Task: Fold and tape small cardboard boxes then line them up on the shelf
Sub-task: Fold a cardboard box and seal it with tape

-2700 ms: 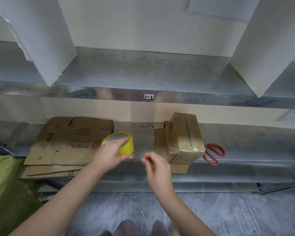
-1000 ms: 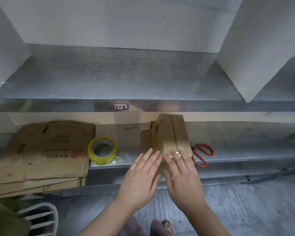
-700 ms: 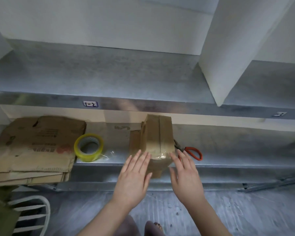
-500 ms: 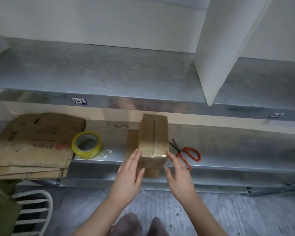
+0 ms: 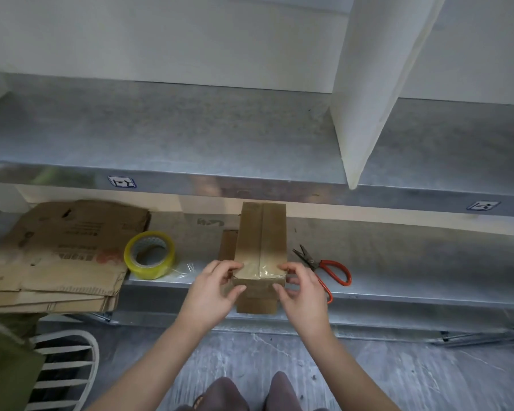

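Both hands clamp the box [image 5: 261, 238] at its near end: L hand [image 5: 211, 287] curls round the left corner, R hand [image 5: 301, 289] round the right, thumbs on the front face. It's taped shut and sits lengthwise on the lower shelf [image 5: 398, 262], bare galvanised metal, w/ a flat cardboard piece [image 5: 257, 305] under it. Yellow tape roll [image 5: 150, 255] lies just left, red-handled scissors [image 5: 324, 268] just right, flattened cartons [image 5: 60, 250] stacked far left. Upper shelf [image 5: 190, 134] is the same grey metal, split by a white divider [image 5: 368, 84]. Floor [image 5: 398, 375] is grey, streaked. Sticker [image 5: 121, 182] on the upper shelf's edge reads approx "1-2"; 2nd sticker [image 5: 482, 206] further right is too small to read. Carton print is upside down & blurred.
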Action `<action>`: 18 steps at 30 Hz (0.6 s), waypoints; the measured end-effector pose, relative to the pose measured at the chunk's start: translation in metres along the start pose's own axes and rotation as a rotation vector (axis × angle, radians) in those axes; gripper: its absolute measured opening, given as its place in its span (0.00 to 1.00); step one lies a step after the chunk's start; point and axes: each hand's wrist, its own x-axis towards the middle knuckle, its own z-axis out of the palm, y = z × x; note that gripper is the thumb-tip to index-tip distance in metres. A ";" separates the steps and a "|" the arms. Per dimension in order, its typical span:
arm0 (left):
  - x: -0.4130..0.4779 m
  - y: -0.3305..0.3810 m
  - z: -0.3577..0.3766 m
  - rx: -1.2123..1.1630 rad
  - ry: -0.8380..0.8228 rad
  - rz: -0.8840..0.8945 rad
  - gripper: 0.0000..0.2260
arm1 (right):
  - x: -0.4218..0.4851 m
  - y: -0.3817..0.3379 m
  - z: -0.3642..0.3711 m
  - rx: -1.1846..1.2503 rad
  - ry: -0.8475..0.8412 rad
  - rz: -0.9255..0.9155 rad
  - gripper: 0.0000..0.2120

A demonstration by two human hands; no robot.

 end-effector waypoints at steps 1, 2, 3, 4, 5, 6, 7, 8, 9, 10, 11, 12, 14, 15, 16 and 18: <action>-0.001 0.000 0.005 0.053 0.048 0.029 0.16 | -0.003 -0.001 0.004 -0.046 0.039 -0.025 0.16; -0.003 0.001 0.012 0.096 0.083 0.045 0.16 | -0.006 -0.002 0.009 -0.082 0.070 -0.045 0.15; -0.005 0.003 0.018 0.121 0.102 0.045 0.17 | -0.010 -0.001 0.012 -0.093 0.087 -0.055 0.15; -0.009 0.005 0.024 0.126 0.106 0.033 0.19 | -0.013 -0.001 0.014 -0.078 0.083 -0.055 0.17; -0.011 0.006 0.028 0.109 0.090 0.017 0.22 | -0.015 0.000 0.013 -0.041 0.060 -0.049 0.20; -0.013 0.006 0.027 0.074 0.050 -0.002 0.26 | -0.014 0.001 0.010 0.004 0.020 -0.038 0.24; -0.014 0.004 0.022 0.026 -0.016 -0.018 0.29 | -0.013 0.003 0.004 0.035 -0.035 -0.022 0.28; -0.012 0.002 0.013 -0.027 -0.103 -0.028 0.31 | -0.010 0.006 -0.004 0.040 -0.098 -0.005 0.32; -0.007 -0.001 0.000 -0.078 -0.200 -0.029 0.32 | -0.005 0.008 -0.013 0.017 -0.158 0.006 0.35; -0.001 -0.004 -0.014 -0.104 -0.289 -0.019 0.32 | 0.001 0.011 -0.022 -0.017 -0.210 0.006 0.35; 0.007 -0.006 -0.026 -0.095 -0.355 0.003 0.31 | 0.008 0.012 -0.029 -0.043 -0.249 -0.004 0.33; 0.015 -0.007 -0.036 -0.063 -0.397 0.030 0.29 | 0.016 0.013 -0.034 -0.055 -0.276 -0.018 0.30; 0.029 -0.005 -0.044 -0.010 -0.420 0.075 0.25 | 0.028 0.012 -0.039 -0.068 -0.295 -0.046 0.24; 0.034 -0.003 -0.043 0.005 -0.413 0.092 0.24 | 0.033 0.011 -0.038 -0.075 -0.295 -0.057 0.22; 0.036 -0.002 -0.040 0.023 -0.393 0.114 0.23 | 0.037 0.011 -0.037 -0.077 -0.293 -0.065 0.22; 0.037 -0.005 -0.031 0.061 -0.318 0.156 0.21 | 0.039 0.013 -0.034 -0.066 -0.283 -0.074 0.22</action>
